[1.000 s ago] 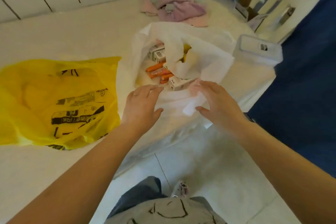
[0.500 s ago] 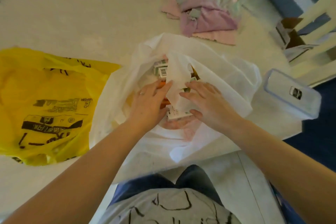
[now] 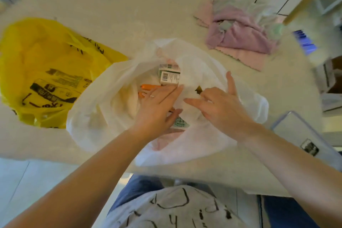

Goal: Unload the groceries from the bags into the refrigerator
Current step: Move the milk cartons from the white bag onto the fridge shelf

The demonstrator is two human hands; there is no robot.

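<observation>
Both hands, left [image 3: 156,106] and right [image 3: 220,109], reach with straight fingers into the white bag's [image 3: 103,105] open mouth, near the counter edge [image 3: 212,176].

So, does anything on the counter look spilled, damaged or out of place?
Nothing looks spilled or damaged. The one oddity is the crumpled pink cloths heaped on the counter behind the white bag, not groceries.
</observation>
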